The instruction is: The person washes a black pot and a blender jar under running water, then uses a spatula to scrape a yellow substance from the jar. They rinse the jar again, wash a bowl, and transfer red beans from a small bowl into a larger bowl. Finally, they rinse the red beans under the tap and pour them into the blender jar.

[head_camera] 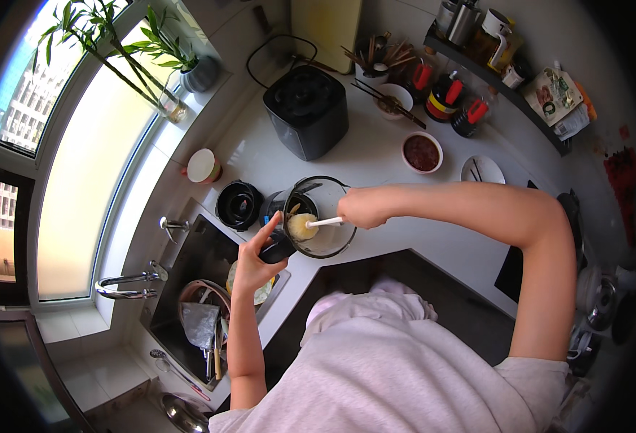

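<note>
A clear blender jug (345, 246) with a dark base is tilted over the counter edge, its wide mouth turned towards me. My left hand (257, 264) grips its side at a black part that looks like the handle, thumb and fingers spread around it. My right hand (365, 208) is closed around the white handle of a cleaning brush (301, 227). The brush's round, pale yellow head is inside the jug, near the dark bottom. Beside the jug, to the left, a round black lid or base part (239, 205) rests on the counter.
On the left, a dark sink (180, 270) holds a pan and utensils below a chrome faucet (128, 287). Behind the jug stand a black appliance (307, 113) and a mug (203, 166). A bowl of red sauce (422, 153), a small plate (483, 170) and bottles (443, 103) are at the right.
</note>
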`<state>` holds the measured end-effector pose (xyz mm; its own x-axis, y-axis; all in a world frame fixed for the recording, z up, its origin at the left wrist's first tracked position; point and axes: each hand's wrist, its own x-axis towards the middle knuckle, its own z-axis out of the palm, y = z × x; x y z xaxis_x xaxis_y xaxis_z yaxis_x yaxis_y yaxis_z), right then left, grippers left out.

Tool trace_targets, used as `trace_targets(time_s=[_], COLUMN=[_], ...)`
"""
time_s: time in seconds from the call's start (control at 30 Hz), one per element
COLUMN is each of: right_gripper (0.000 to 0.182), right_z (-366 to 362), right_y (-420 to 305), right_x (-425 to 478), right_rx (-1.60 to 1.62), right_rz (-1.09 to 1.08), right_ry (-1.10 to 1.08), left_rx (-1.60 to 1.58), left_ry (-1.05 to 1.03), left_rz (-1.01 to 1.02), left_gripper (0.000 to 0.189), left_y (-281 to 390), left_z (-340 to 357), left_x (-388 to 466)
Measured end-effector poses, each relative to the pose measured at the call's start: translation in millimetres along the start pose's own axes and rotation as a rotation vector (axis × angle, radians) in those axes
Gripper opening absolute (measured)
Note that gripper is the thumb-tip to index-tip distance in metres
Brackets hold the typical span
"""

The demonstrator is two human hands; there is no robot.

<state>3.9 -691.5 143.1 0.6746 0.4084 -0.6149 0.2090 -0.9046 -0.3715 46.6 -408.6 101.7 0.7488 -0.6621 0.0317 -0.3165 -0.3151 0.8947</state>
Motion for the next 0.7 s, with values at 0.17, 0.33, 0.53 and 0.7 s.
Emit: trace_targets(time_s=[0.17,0.33,0.53,0.7], right_gripper=[0.016,0.020,0.021,0.017], right_z=[-3.8,32.4,9.6,9.1], right_y=[-24.2,-30.6,-15.2,-40.7], right_x=[-14.3,-4.8,-9.1,-11.4], right_rx=[-1.368,-0.669,0.002,-1.326], right_rz=[-0.302,-0.099,0.050,-0.258], right_ry=[0.617,0.271,0.061,0.557], left_rx=[0.024,0.032,0.025,-0.011], left_ry=[0.031,0.030,0.008,-0.019], left_rz=[-0.036,-0.058,-0.071,-0.095], left_gripper=[0.088,0.089,0.089,0.088], left_y=[-3.6,-1.5,-1.7,1.3], left_z=[-3.3,-5.6,-6.3,-3.8], left_x=[-6.6,-5.9,-8.0,-7.6])
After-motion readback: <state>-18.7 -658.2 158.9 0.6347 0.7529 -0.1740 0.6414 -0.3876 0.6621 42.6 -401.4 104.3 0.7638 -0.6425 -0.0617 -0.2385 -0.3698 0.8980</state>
